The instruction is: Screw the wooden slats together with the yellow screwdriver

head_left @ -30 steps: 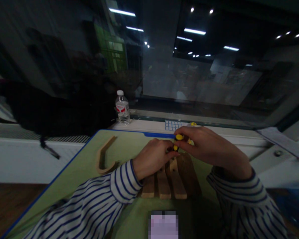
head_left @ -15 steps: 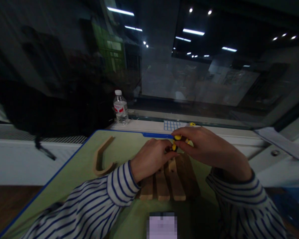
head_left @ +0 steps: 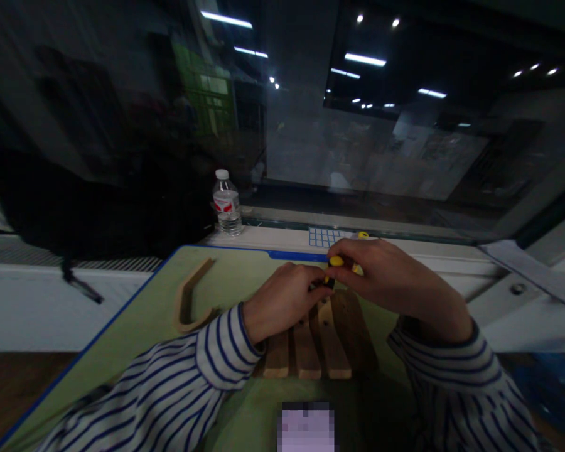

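Observation:
My left hand (head_left: 282, 301) and my right hand (head_left: 390, 276) meet above the far end of a wooden piece with several curved slats (head_left: 332, 345). Between their closed fingers is a small yellow-and-black tool (head_left: 336, 261). Its shape is mostly covered by the fingers, and I cannot tell its kind. Dark holes or screw heads show on the slats near my left fingertips. Under the slats and to their right lies a darker brown wooden part (head_left: 358, 329). A bent, J-shaped wooden strip (head_left: 184, 304) rests on the green tabletop, left of my left hand.
The green table (head_left: 235, 260) has a blue edge. Behind it, a water bottle (head_left: 226, 204), a blue-gridded sheet (head_left: 327, 236) and a small yellow item (head_left: 363, 235) are on the windowsill. A pixelated patch (head_left: 306, 430) covers something at the near edge. Papers (head_left: 532, 267) lie at right.
My left fingers have shifted slightly and now cover more of the lower yellow part. My right hand stays nearly in place. The wooden pieces have not moved.

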`<state>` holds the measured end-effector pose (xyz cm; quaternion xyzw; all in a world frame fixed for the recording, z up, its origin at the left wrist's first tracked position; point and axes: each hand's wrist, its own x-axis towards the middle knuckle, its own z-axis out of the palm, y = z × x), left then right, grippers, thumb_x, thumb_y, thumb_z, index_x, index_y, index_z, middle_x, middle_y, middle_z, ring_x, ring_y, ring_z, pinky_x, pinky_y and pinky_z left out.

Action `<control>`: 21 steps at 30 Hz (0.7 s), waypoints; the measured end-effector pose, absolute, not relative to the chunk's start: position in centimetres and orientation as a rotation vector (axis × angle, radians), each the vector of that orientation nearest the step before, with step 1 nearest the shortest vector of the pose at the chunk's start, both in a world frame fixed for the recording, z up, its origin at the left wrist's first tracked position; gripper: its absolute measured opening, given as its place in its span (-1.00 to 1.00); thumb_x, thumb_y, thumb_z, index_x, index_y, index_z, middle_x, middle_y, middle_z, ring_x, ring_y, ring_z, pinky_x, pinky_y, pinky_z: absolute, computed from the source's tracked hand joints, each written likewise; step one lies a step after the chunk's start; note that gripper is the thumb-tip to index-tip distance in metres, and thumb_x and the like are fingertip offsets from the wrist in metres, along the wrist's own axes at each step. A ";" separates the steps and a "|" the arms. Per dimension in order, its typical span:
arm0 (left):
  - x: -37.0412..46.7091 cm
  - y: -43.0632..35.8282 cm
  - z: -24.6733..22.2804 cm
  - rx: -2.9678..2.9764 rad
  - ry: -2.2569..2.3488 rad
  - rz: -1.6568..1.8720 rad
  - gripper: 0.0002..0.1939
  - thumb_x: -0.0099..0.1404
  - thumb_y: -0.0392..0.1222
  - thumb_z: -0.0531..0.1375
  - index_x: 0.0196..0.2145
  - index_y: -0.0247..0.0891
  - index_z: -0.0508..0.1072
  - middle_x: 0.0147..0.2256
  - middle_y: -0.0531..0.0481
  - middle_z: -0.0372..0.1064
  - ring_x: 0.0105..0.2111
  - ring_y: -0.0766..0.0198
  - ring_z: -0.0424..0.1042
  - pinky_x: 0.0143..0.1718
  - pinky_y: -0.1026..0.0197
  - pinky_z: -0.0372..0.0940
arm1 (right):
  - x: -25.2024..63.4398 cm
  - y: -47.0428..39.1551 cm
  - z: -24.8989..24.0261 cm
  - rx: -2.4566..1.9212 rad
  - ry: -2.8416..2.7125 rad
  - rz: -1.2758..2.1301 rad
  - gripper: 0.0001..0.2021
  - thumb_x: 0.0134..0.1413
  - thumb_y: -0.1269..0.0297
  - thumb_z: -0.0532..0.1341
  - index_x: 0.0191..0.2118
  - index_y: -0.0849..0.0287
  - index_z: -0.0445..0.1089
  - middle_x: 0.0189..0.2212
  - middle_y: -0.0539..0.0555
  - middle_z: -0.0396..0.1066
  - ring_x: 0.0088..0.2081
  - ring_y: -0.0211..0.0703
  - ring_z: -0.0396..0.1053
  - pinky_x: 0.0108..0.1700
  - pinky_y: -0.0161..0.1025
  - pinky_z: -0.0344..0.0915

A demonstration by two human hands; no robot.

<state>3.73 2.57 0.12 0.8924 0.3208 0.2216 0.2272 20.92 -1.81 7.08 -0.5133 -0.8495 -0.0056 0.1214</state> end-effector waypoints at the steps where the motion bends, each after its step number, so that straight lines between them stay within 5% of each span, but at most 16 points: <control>1: 3.7 2.6 0.0 2.455 0.877 0.610 -0.81 0.28 -0.17 0.12 -0.20 -0.19 0.50 -0.30 -0.03 0.51 -0.31 0.20 0.46 -0.31 0.21 0.23 | 20.9 -1.8 7.1 -1.507 -2.477 -0.016 -0.82 0.19 0.15 0.10 -0.22 0.11 0.34 -0.37 0.02 0.42 -0.34 -0.18 0.34 -0.30 -0.25 0.16; 11: 3.7 2.5 0.4 2.448 0.881 0.565 -0.79 0.28 -0.22 0.09 -0.19 -0.18 0.50 -0.24 -0.03 0.51 -0.25 0.18 0.47 -0.23 0.20 0.25 | 21.0 -1.8 7.0 -1.507 -2.478 -0.022 -0.74 0.18 0.04 0.09 -0.24 0.14 0.33 -0.38 0.03 0.42 -0.34 -0.17 0.34 -0.31 -0.25 0.15; 21: 3.8 2.2 0.7 2.485 0.949 0.590 -0.79 0.26 -0.11 0.14 -0.24 -0.21 0.51 -0.31 -0.05 0.52 -0.31 0.17 0.46 -0.36 0.24 0.23 | 21.0 -1.6 7.0 -1.506 -2.462 0.013 -0.74 0.17 0.06 0.10 -0.22 0.13 0.36 -0.38 0.05 0.45 -0.35 -0.16 0.37 -0.31 -0.24 0.19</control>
